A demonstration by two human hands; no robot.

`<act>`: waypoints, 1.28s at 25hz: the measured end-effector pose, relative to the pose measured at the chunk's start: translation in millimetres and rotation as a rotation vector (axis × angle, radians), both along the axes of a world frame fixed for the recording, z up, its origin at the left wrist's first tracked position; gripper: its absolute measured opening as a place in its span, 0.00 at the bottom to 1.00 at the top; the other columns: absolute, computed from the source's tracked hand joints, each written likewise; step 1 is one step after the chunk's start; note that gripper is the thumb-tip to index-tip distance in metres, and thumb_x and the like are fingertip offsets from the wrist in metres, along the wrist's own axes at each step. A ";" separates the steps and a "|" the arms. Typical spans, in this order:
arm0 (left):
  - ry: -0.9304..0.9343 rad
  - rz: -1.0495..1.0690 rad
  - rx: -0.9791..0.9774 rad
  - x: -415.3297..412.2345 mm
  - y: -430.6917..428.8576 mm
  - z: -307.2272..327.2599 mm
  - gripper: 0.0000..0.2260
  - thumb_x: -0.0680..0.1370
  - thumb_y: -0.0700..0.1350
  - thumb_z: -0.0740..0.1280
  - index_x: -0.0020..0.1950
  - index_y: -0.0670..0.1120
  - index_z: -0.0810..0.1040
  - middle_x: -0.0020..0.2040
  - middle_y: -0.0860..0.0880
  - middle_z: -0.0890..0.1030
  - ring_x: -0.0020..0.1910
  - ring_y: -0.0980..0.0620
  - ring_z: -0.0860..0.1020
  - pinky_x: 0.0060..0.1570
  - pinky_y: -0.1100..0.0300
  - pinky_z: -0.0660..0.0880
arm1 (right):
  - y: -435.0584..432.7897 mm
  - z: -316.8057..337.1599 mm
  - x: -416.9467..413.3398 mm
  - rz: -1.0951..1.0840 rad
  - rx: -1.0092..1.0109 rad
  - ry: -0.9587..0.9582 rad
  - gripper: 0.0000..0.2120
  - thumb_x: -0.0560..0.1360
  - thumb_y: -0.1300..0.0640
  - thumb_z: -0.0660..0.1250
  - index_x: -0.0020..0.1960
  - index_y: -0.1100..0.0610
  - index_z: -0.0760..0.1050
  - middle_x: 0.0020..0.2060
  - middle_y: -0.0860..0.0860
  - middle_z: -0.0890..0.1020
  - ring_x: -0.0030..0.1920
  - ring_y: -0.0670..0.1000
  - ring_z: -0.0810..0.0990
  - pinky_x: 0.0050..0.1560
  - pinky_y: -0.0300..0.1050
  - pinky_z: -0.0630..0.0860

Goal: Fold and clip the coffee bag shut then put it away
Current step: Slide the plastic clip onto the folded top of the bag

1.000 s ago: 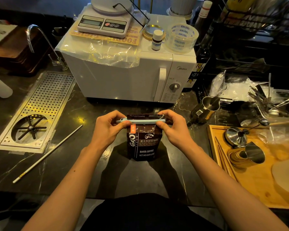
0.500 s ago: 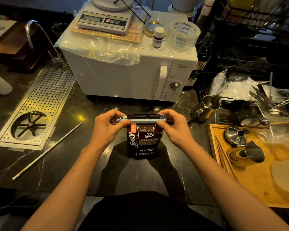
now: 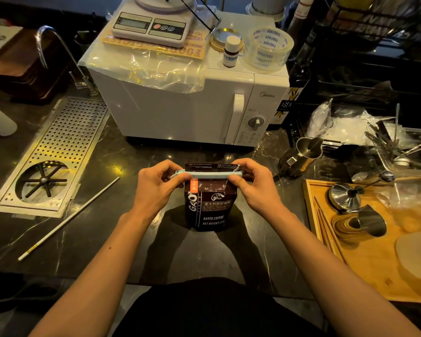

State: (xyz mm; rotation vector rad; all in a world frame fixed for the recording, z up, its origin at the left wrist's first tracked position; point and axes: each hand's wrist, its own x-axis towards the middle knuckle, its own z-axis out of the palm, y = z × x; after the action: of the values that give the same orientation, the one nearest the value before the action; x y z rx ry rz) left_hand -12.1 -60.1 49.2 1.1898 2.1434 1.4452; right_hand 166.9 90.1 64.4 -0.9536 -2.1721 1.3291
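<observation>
A dark brown coffee bag point(image 3: 210, 207) stands upright on the dark counter point(image 3: 95, 239) in the middle, its top folded over. A long pale blue clip point(image 3: 209, 175) lies across the fold. My left hand point(image 3: 157, 188) pinches the clip's left end between thumb and fingers. My right hand point(image 3: 255, 186) pinches the right end the same way. Both hands sit level with the bag's top, one on each side.
A white microwave point(image 3: 180, 105) stands just behind the bag, with a scale point(image 3: 151, 26) and tape roll point(image 3: 267, 48) on top. A perforated drain grate point(image 3: 51, 156) and a thin white rod point(image 3: 68, 218) lie left. A wooden tray point(image 3: 372, 271) with metal cups lies right, a steel pitcher point(image 3: 304, 154) behind it.
Both hands keep the same grip on the clip across the bag's fold. The bag stays where it was; only the camera view has shifted slightly.
</observation>
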 end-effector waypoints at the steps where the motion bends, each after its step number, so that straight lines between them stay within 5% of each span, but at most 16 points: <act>1: 0.029 -0.012 -0.007 -1.1 -0.3 -0.4 0.05 0.73 0.44 0.73 0.45 0.44 0.81 0.37 0.53 0.81 0.39 0.60 0.81 0.34 0.72 0.75 | 0.0 -0.1 0.1 -0.001 0.002 -0.002 0.10 0.75 0.63 0.70 0.54 0.54 0.78 0.47 0.49 0.82 0.52 0.51 0.81 0.53 0.42 0.79; 9: 0.255 -0.010 -0.022 2.6 -0.8 -4.0 0.06 0.75 0.43 0.71 0.48 0.40 0.81 0.40 0.52 0.80 0.35 0.67 0.76 0.36 0.77 0.70 | -1.8 1.5 -2.7 -0.002 0.004 0.029 0.11 0.75 0.62 0.70 0.52 0.48 0.75 0.47 0.48 0.81 0.50 0.50 0.81 0.48 0.36 0.77; 15: 0.078 -0.068 -0.081 5.2 -0.5 2.3 0.04 0.77 0.45 0.69 0.51 0.47 0.78 0.41 0.60 0.78 0.42 0.68 0.77 0.37 0.75 0.70 | -4.4 0.8 -0.4 -0.004 0.013 0.043 0.11 0.75 0.63 0.70 0.52 0.50 0.76 0.46 0.46 0.81 0.48 0.45 0.80 0.45 0.27 0.75; 21: -0.053 -0.045 -0.066 7.0 4.4 -2.9 0.01 0.76 0.43 0.71 0.47 0.48 0.80 0.41 0.55 0.81 0.41 0.62 0.79 0.37 0.72 0.71 | -2.8 -3.3 -2.3 -0.015 0.027 0.018 0.10 0.75 0.62 0.69 0.55 0.54 0.77 0.48 0.49 0.82 0.50 0.49 0.80 0.47 0.28 0.76; 27: -0.024 -0.053 -0.115 -1.6 4.5 0.1 0.05 0.75 0.47 0.72 0.49 0.48 0.83 0.43 0.53 0.84 0.45 0.55 0.82 0.42 0.57 0.80 | -1.6 -6.4 -4.8 -0.033 0.025 0.008 0.11 0.76 0.61 0.69 0.57 0.55 0.77 0.49 0.49 0.82 0.53 0.50 0.80 0.50 0.36 0.77; 32: 0.081 -0.081 -0.180 -3.8 3.6 6.4 0.09 0.73 0.50 0.73 0.50 0.47 0.81 0.46 0.52 0.79 0.45 0.57 0.77 0.41 0.62 0.74 | -1.5 -4.3 -1.2 0.018 0.060 -0.005 0.11 0.76 0.61 0.69 0.57 0.53 0.77 0.50 0.49 0.82 0.53 0.49 0.80 0.53 0.43 0.79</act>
State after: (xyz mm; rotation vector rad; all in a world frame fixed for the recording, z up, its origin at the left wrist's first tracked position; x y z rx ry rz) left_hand -15.9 -56.4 55.5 1.2717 2.1975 1.1617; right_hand 165.7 88.6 60.0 -0.9177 -2.2164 1.2640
